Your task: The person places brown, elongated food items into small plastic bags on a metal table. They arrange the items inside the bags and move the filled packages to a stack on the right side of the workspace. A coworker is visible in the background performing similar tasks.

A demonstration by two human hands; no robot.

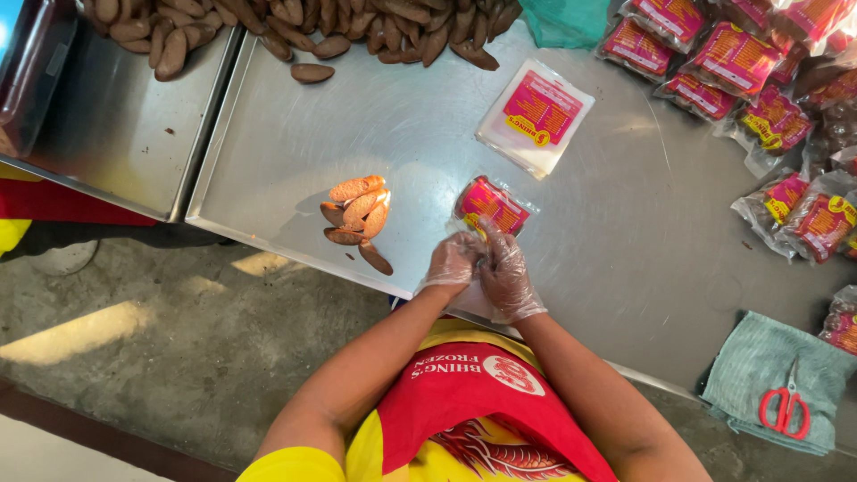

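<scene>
Both hands wore thin clear gloves and met at the near edge of the bench. The left hand and the right hand were closed together on the open end of a small clear pouch with a pink and yellow label, fingers pinched on the plastic. The pouch lay flat on the steel, its far end pointing away from the person, just beyond the fingertips.

To the left of the hands, near the same edge, sat a small heap of orange-brown pods, one lying a little apart toward the edge. Farther in, near the middle of the bench, lay a flat stack of empty pouches with the same label. Along the far edge a big pile of dark brown pods spread across, running over onto a second bench to the left, where more dark pods lay at its far edge.

Filled pouches crowded the far right corner and ran down the right edge. At the near right corner a green cloth lay with red scissors on it. A green bag showed at the far edge.
</scene>
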